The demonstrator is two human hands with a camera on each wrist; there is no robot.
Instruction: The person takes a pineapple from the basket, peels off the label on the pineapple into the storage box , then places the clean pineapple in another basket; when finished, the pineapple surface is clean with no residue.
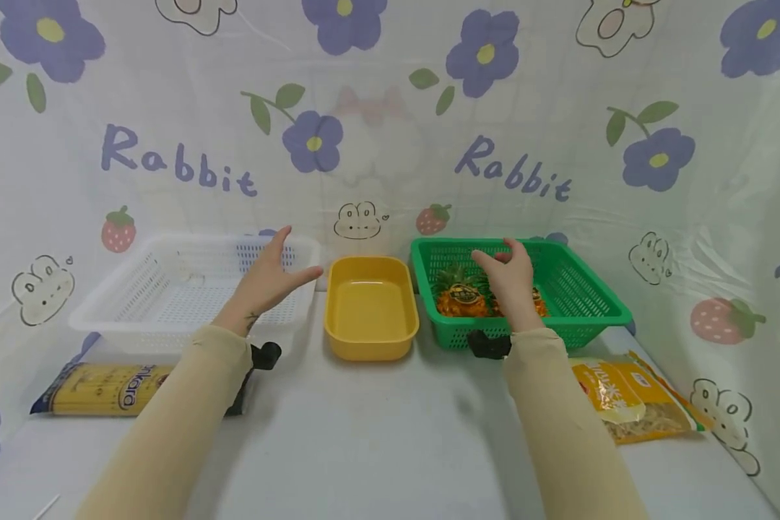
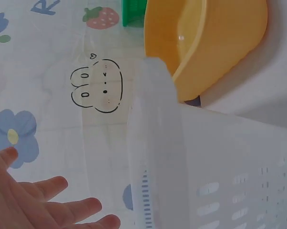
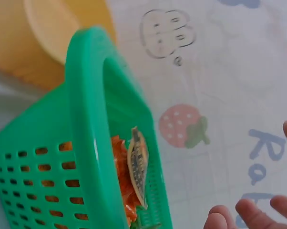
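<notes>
My left hand [image 1: 268,280] hovers over the right part of the white basket [image 1: 94,318], thumb and fingers spread, holding nothing. In the left wrist view its fingers [image 2: 81,207] spread beside the basket's rim. Above the green basket [image 1: 526,249] is my right hand [image 1: 510,278], thumb apart from the fingers and nothing between them. Below it, inside that basket, lie two orange packs with pineapple-like green leaves; the left pack [image 1: 460,297] bears a dark label, and the other is partly covered by the hand. The right wrist view shows the fingers [image 3: 258,217] apart from the green rim.
Between the baskets stands a yellow tub [image 1: 372,347]. A pack of spaghetti [image 1: 104,390] lies at front left, partly behind the left sleeve. At front right lies an orange and yellow food bag [image 1: 656,404]. A patterned curtain [image 1: 390,108] hangs behind everything.
</notes>
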